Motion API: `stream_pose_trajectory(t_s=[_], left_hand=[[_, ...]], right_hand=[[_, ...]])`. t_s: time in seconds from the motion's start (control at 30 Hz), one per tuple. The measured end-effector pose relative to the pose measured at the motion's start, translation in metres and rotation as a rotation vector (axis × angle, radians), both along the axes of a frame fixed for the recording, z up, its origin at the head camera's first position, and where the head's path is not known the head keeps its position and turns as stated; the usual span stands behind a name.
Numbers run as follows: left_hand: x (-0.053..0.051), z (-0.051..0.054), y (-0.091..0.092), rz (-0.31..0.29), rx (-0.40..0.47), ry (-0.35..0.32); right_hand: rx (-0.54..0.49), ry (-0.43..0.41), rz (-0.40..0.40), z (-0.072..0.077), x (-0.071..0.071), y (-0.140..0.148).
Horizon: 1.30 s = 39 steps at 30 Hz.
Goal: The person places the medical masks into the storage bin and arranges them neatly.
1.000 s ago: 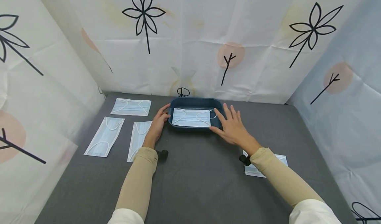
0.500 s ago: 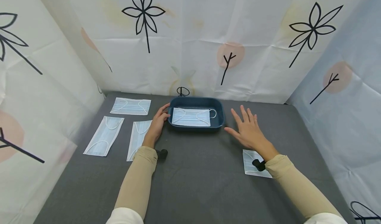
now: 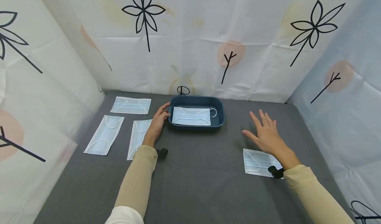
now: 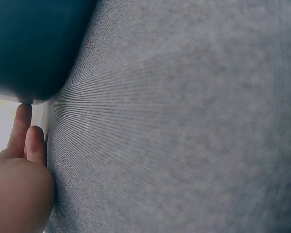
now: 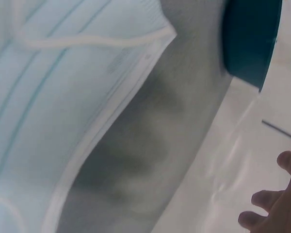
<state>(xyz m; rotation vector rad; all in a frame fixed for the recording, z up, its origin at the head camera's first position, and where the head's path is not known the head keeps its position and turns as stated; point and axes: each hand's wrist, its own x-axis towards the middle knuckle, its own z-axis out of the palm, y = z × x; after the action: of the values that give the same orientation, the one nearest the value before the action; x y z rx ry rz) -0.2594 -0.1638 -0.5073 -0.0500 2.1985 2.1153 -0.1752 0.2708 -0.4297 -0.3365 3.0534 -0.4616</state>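
A dark blue tray [image 3: 194,128] stands at the back middle of the table, with one light blue mask [image 3: 191,116] lying flat in it. My left hand [image 3: 156,126] touches the tray's left side with its fingertips; in the left wrist view a fingertip meets the tray [image 4: 34,48]. To the right, my right hand [image 3: 268,136] hovers with fingers spread and holds nothing. Below it on the table lies another mask [image 3: 259,162], partly covered by the wrist; it fills the left of the right wrist view as a pleated mask [image 5: 53,107].
Left of the tray lie more masks: one crosswise at the back [image 3: 131,105], one slanted [image 3: 104,135], and one [image 3: 137,138] partly hidden by my left hand. A patterned white curtain [image 3: 202,25] encloses the grey table [image 3: 202,184] at the back and sides.
My right hand has moved away from the tray's right side, rightward and toward me, uncovering the tray's right end. My left hand has stayed at the tray, which has not moved.
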Motion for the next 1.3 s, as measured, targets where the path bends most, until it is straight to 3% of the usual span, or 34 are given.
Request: stream_pose_trajectory(t_s=[0.43, 0.87, 1.13, 1.3], left_hand=[[-0.002, 0.001, 0.0, -0.004, -0.016, -0.017], [-0.002, 0.0, 0.001, 0.004, -0.018, -0.021], [0.001, 0.006, 0.001, -0.022, -0.001, -0.042], [0.001, 0.003, 0.001, -0.005, -0.024, -0.012]], right_hand=[[-0.067, -0.12, -0.059, -0.011, 0.023, 0.044], [-0.078, -0.146, -0.079, -0.028, 0.042, 0.075], [-0.106, -0.201, -0.099, -0.033, 0.044, 0.093], [-0.169, -0.217, -0.066, -0.033, 0.043, 0.105]])
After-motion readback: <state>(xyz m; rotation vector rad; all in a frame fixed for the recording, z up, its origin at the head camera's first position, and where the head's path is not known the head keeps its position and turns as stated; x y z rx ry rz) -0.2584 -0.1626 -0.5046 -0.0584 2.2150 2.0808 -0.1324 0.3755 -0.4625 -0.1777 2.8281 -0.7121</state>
